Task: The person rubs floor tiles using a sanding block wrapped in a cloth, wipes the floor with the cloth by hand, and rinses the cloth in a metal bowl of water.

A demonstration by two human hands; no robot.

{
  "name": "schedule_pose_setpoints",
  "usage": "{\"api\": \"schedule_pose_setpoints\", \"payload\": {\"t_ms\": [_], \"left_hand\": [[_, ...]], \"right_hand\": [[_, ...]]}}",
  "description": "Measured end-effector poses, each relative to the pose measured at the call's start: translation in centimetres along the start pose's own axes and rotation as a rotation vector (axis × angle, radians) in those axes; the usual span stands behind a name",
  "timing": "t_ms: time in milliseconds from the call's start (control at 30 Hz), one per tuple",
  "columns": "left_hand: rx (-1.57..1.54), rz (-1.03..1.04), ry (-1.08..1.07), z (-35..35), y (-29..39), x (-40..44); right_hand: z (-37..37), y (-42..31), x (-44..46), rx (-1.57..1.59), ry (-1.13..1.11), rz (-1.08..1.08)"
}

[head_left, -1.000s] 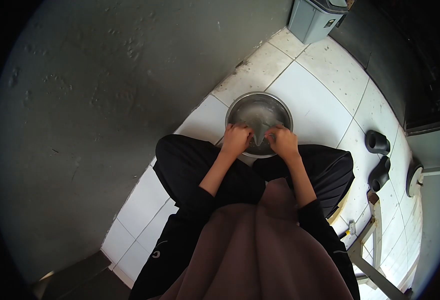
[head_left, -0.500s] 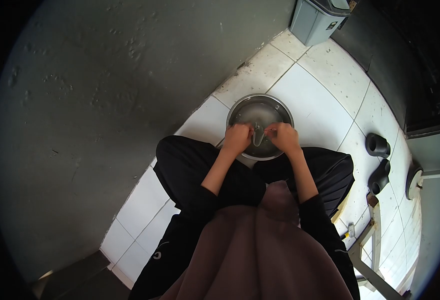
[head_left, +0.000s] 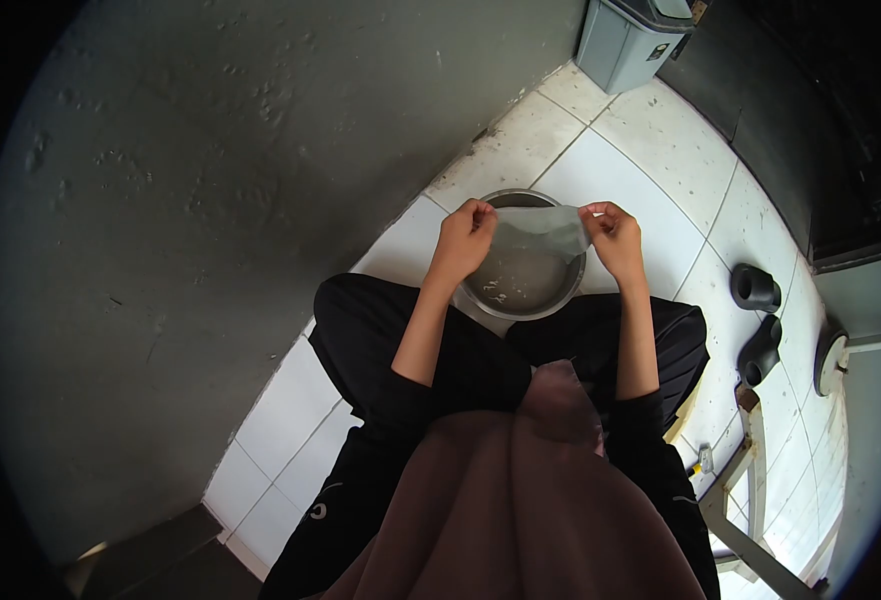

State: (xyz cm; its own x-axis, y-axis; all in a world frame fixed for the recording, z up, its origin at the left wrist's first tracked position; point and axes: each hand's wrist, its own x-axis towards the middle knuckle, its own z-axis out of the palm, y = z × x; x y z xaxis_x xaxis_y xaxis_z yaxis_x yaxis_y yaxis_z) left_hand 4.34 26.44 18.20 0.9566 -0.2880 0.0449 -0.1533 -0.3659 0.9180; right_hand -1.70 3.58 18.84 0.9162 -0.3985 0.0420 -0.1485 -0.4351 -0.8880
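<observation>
A pale, thin, wet-looking cloth [head_left: 538, 222] is stretched between my two hands, over the far half of a round metal basin [head_left: 570, 287]. My left hand [head_left: 468, 238] pinches its left corner between thumb and fingers, while my right hand [head_left: 615, 237] pinches the right end. Both hands are at the basin's rim, higher than the water [head_left: 525, 278]. Cloudy water with a few white bubbles shows in the near part of the basin; the cloth covers the rest of it.
The basin stands on white floor tiles between my crossed legs [head_left: 390, 320]. A dark wall [head_left: 210, 200] rises at left. A grey bin [head_left: 625, 45] stands at the far end. Black shoes [head_left: 755, 290] and a metal frame [head_left: 745, 490] are at right.
My hands have risen out of the basin and moved apart, away from me. The cloth, bunched and hanging before, is now spread out between them.
</observation>
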Motion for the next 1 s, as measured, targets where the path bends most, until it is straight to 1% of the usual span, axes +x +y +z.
{"api": "schedule_pose_setpoints", "payload": {"t_ms": [33,67,100,167,200,233,300,367,433,500,533,600,733,800,833,900,933,1000], "left_hand": [[-0.068,-0.045,0.019,0.6,0.0,-0.3],[-0.138,-0.089,0.039,1.3,0.1,-0.6],[-0.138,-0.089,0.038,2.1,-0.7,-0.7],[-0.338,-0.148,0.074,3.8,-2.2,-1.0],[-0.370,-0.193,0.097,4.4,-1.9,-1.3],[-0.369,-0.194,0.096,4.8,-1.7,-1.6],[-0.506,-0.182,0.149,5.6,-1.5,-2.1],[-0.524,-0.159,0.110,6.0,-1.2,-2.3],[-0.543,-0.135,0.074,5.9,-0.9,-2.6],[-0.503,-0.057,0.035,5.5,-0.8,-2.7],[-0.504,-0.057,0.034,5.3,-0.7,-2.8],[-0.524,-0.065,-0.047,4.8,-0.8,-2.9],[-0.479,-0.042,-0.080,4.8,-2.6,-3.0],[-0.385,-0.239,0.014,5.2,-3.8,-3.3],[-0.386,-0.239,0.016,5.6,-4.3,-3.5],[-0.394,-0.271,-0.045,7.0,-5.9,-3.8],[-0.394,-0.272,-0.044,7.8,-6.8,-3.8],[-0.260,-0.013,0.018,8.8,-7.7,-3.7]], "right_hand": [[0.4,-0.1,-0.3,0.001,0.000,0.000],[1.0,-0.6,-0.8,0.005,0.013,0.044],[1.4,-0.9,-1.1,0.008,0.025,0.089],[3.0,0.3,-1.6,0.040,0.020,0.100],[3.9,0.6,-1.9,0.144,0.037,0.076],[4.6,0.8,-2.2,0.249,0.054,0.052],[5.6,0.7,-2.9,0.272,0.021,0.050],[6.4,0.5,-3.4,0.401,-0.002,-0.029],[6.5,0.3,-3.7,0.366,-0.023,-0.017],[6.6,-0.6,-3.9,0.377,-0.021,-0.113],[6.4,-0.5,-3.9,0.376,-0.020,-0.113],[6.1,0.0,-3.6,0.278,-0.050,-0.113],[5.9,0.6,-3.1,0.298,-0.076,-0.071],[5.9,0.5,-2.9,0.393,-0.016,-0.093],[5.8,0.5,-2.9,0.393,-0.018,-0.094],[5.4,0.0,-3.1,0.472,-0.108,0.063],[5.3,-0.5,-3.4,0.471,-0.108,0.064],[5.2,-1.8,-4.1,0.617,-0.135,0.262]]}}
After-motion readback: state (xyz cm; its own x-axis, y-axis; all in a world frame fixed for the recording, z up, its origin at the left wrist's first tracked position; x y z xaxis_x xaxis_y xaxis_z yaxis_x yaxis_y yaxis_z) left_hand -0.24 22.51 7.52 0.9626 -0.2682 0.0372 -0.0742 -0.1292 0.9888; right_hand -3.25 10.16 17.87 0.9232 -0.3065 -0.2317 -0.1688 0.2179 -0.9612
